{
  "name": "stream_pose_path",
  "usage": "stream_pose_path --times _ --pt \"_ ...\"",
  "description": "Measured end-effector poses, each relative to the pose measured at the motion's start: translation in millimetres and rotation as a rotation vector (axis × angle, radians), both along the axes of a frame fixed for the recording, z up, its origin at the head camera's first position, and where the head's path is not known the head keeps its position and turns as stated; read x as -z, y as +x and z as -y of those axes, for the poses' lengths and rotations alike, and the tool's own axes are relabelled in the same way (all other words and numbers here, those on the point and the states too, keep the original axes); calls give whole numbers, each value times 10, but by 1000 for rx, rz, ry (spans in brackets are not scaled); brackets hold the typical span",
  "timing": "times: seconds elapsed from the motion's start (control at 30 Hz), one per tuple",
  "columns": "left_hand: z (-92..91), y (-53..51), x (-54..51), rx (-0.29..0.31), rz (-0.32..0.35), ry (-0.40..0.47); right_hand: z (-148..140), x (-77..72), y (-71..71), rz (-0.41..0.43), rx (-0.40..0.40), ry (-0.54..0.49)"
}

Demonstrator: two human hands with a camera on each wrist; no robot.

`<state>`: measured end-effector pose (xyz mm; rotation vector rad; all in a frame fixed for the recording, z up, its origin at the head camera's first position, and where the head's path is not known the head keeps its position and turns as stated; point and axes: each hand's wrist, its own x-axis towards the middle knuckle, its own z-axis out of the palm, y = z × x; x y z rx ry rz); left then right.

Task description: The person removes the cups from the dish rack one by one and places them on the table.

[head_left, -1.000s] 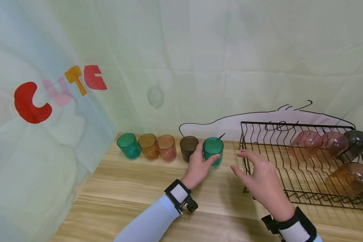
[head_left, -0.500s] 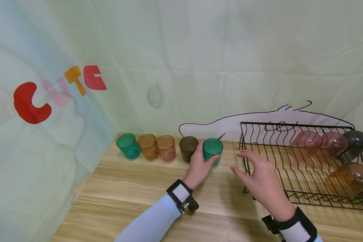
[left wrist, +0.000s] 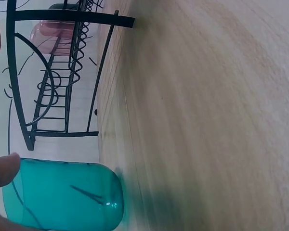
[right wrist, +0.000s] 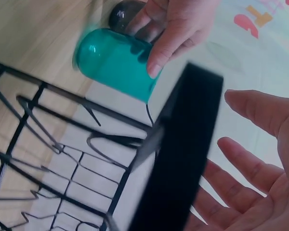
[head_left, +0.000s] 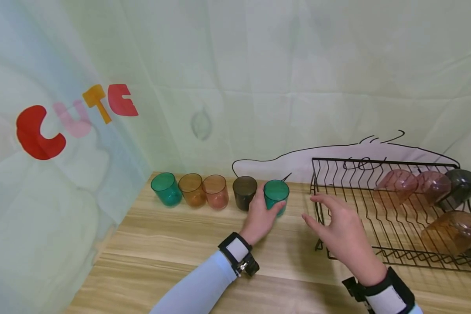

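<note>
In the head view my left hand holds an upright teal glass on the table, thumb on its near side. The fingers lie between it and a dark grey glass. The thumb also shows against the teal glass near its rim in the left wrist view. My right hand hovers by the left end of the black wire rack, thumb and fingers spread, holding nothing. Left of the dark glass stand a pink glass, an amber glass and another teal glass.
On the rack's right part lie two pink glasses, a dark grey glass and an amber glass. A printed cloth hangs behind the wooden table. The rack's end frame stands close to my right hand.
My left wrist has shifted slightly right, its hand staying at the teal glass. My right hand has drifted a little to the right. The other glasses stay in place.
</note>
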<state>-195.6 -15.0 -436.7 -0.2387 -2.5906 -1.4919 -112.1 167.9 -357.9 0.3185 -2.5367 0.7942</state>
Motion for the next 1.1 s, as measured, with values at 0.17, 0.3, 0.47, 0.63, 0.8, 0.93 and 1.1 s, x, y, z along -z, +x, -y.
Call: stream_pose_path --times 0.17,0.3,0.47,0.63,0.8,0.93,1.1 --pt "-7 20 -16 -22 19 -6 -124 -103 -25 -4 20 25" --pt "-1 69 -75 -19 46 -12 -284 -211 -58 17 55 56" --pt "47 174 -217 11 73 -37 -567 -356 -65 95 129 112" --pt "176 307 -427 55 78 -62 -904 -465 -28 154 231 185" --pt "344 431 -605 107 38 -76 -1217 -477 17 285 380 273" --pt "496 509 -660 109 -27 -99 -1474 -441 89 498 500 318" --pt "658 548 -668 46 -167 -231 -1719 -358 140 597 610 290"
